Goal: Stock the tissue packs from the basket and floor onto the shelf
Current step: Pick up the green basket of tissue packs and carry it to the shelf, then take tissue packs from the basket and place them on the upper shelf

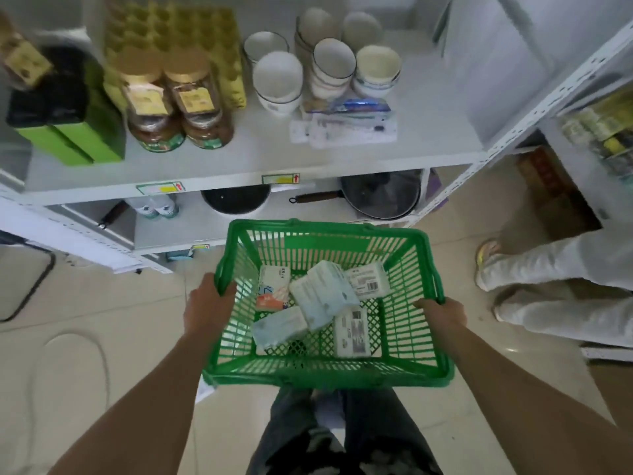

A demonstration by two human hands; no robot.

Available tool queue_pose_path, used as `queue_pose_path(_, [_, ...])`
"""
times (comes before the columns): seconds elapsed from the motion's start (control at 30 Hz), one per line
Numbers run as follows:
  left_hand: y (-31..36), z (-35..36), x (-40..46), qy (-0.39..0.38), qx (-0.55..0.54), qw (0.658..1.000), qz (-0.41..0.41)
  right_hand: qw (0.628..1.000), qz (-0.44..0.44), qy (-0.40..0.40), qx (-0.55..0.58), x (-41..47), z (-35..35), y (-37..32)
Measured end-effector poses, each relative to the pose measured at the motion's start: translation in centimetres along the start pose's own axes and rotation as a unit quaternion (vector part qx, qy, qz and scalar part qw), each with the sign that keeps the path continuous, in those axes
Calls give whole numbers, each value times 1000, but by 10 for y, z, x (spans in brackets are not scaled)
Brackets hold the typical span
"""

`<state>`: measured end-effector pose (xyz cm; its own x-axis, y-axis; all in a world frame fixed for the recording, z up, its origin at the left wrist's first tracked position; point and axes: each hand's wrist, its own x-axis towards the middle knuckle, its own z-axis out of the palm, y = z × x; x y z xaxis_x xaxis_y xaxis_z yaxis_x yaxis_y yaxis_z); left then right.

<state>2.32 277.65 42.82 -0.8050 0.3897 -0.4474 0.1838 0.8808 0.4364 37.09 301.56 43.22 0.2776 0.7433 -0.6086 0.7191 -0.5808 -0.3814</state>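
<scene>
The white shelf stands just beyond the green basket. Left hand and right hand both grip its side rims. Tissue packs lie jumbled inside, between the hands, roughly equally near each.
</scene>
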Motion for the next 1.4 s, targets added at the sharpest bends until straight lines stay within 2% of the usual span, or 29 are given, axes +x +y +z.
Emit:
queue_pose_path(0.17, [-13,38,43,-30,30,997,-72,998,-14,-51,-35,59,45,-34])
queue_pose_path(0.33, [-33,114,92,-33,25,991,-130,995,-13,-70,-67,146,110,-43])
queue_pose_path(0.8, [-154,349,249,-78,24,981,-176,988,-52,-87,-114,343,330,19])
queue_pose_path(1.07, [-195,418,278,-41,-29,976,-212,989,-46,-73,-119,397,401,54])
queue_pose_path(1.3, [-191,440,266,25,-43,973,-224,989,-46,-62,-122,397,412,70])
queue_pose_path(1.33, [-187,440,264,45,-52,975,-212,990,-49,-53,-119,393,411,66])
queue_pose_path(1.4, [-178,440,259,131,-31,977,-162,983,-105,34,-149,383,411,57])
